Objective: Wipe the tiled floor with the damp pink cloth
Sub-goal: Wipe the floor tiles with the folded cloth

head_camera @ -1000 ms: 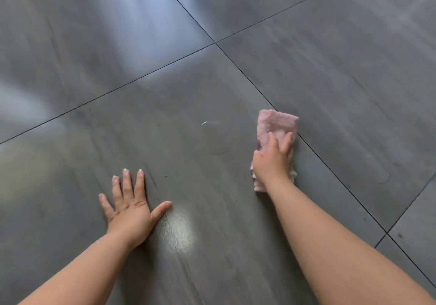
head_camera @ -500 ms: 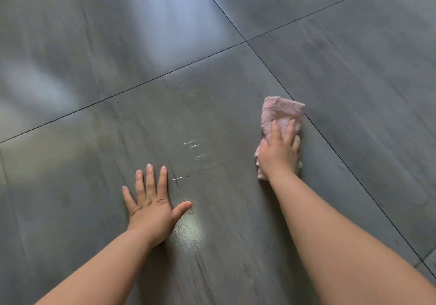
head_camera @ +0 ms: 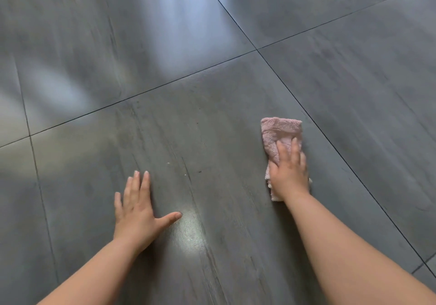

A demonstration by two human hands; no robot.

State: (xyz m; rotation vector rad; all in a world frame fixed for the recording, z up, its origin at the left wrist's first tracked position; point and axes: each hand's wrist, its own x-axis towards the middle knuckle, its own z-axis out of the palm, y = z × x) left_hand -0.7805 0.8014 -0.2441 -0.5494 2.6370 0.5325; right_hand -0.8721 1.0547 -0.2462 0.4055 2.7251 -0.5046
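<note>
A folded pink cloth (head_camera: pixel 280 132) lies flat on the dark grey tiled floor (head_camera: pixel 212 116), right of centre. My right hand (head_camera: pixel 289 170) presses down on its near half, fingers spread over the fabric, so only the far half and a near edge show. My left hand (head_camera: pixel 139 208) rests palm down on the same tile to the left, fingers apart, holding nothing. Faint streaks and a few small pale specks (head_camera: pixel 168 163) mark the tile between my hands.
Thin dark grout lines (head_camera: pixel 256 50) cross beyond the cloth, and another runs diagonally just right of it. Bright window glare lies on the far tiles and a small reflection (head_camera: pixel 191 231) sits by my left thumb.
The view has shifted, so the floor and both hands appear further right. My right hand stays pressed on the cloth, which sits slightly nearer the diagonal grout line's left side. The wet droplets have thinned.
</note>
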